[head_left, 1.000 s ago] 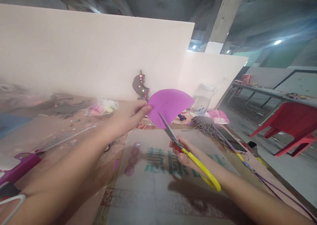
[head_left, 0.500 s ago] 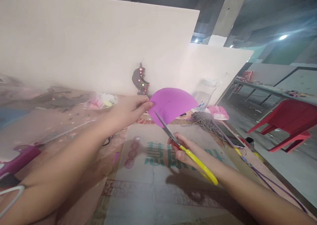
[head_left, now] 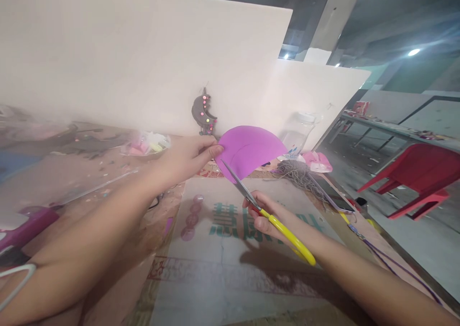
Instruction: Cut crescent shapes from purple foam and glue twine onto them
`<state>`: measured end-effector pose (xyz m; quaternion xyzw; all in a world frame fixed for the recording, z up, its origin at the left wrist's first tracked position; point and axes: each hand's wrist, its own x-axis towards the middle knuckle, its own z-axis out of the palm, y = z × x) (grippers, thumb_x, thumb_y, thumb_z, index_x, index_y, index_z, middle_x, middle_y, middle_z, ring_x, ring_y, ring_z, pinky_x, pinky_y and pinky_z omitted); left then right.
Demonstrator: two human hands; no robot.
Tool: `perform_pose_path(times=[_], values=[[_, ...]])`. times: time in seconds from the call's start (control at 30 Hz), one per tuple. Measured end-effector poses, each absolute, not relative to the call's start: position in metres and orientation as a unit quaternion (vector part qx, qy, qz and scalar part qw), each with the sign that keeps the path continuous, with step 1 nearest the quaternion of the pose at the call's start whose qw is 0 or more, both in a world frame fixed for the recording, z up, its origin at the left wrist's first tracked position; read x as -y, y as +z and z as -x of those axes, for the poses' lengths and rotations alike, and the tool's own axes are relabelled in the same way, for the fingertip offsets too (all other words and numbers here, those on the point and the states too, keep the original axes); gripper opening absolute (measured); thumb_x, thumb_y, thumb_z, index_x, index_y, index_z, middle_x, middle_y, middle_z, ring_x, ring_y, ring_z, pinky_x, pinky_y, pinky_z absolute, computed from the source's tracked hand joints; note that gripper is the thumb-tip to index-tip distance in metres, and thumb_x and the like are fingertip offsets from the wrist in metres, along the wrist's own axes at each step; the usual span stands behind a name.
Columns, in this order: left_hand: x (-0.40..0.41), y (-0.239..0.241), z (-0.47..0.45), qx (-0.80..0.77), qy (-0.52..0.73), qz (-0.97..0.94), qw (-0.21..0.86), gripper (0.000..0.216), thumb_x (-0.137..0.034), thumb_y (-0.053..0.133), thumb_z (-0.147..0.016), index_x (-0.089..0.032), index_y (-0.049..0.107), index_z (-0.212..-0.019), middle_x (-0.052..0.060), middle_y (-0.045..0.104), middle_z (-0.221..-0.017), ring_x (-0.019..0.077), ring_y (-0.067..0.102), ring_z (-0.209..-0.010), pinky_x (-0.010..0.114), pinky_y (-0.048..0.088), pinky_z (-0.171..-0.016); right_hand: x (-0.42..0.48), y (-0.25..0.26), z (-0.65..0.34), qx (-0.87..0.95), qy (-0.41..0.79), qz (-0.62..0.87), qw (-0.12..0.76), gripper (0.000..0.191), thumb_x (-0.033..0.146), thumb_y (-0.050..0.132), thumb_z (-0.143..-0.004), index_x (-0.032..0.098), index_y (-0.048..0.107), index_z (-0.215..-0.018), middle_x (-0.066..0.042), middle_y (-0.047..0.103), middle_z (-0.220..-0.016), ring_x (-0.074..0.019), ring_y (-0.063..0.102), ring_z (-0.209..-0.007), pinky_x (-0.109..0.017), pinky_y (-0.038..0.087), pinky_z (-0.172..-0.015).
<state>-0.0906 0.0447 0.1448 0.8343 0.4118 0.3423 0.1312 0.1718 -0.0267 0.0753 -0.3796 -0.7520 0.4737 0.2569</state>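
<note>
My left hand pinches the left edge of a purple sheet with a rounded top, which I cannot tell to be paper or foam. A faint curved line runs across the sheet. Closed round yellow-handled scissors, my right hand is below and to the right. The metal blades point up and left, and they lie at the sheet's lower left edge. Both hands are raised over a translucent printed plastic sheet on the table.
Against a pale upright board rests a dark crescent ornament with coloured beads. Grey yarn, a clear jar and a phone are on the right. A magenta glue gun lies left. Beyond the table stands a red chair.
Hands, purple sheet and scissors hold nearly the same position. The whole view has shifted very slightly.
</note>
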Motion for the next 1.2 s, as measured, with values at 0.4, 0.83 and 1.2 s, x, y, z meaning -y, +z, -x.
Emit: perform_pose_path(times=[0.4, 0.83, 1.2], values=[[-0.042, 0.146, 0.09, -0.419, 0.324, -0.836, 0.141, 0.041, -0.051, 0.042, -0.097, -0.02, 0.046, -0.071, -0.004, 0.042, -0.063, 0.0129, 0.042, -0.06, 0.027, 0.027, -0.058, 0.024, 0.074, -0.173, 0.761, 0.469, 0.377, 0.242, 0.056, 0.073, 0.055, -0.084, 0.021, 0.043, -0.101, 0.002, 0.039, -0.085, -0.0118, 0.037, -0.071, -0.025, 0.032, -0.061], [-0.035, 0.103, 0.039, -0.312, 0.521, -0.64, 0.471, 0.033, -0.046, 0.063, -0.088, -0.019, 0.056, -0.071, -0.003, 0.061, -0.062, 0.0111, 0.055, -0.057, 0.024, 0.044, -0.059, 0.022, 0.071, -0.17, 0.708, 0.377, 0.349, 0.484, 0.047, 0.067, 0.046, -0.092, 0.023, 0.044, -0.111, 0.002, 0.04, -0.079, -0.0135, 0.038, -0.065, -0.029, 0.037, -0.06], [-0.007, 0.086, 0.025, -0.307, 0.43, -0.681, 0.507, 0.026, -0.04, 0.064, -0.087, -0.019, 0.071, -0.075, 0.003, 0.072, -0.075, 0.0174, 0.066, -0.076, 0.027, 0.052, -0.074, 0.024, 0.077, -0.174, 0.696, 0.381, 0.336, 0.507, 0.042, 0.064, 0.045, -0.094, 0.025, 0.048, -0.108, 0.0, 0.049, -0.081, -0.0166, 0.047, -0.069, -0.033, 0.044, -0.069]])
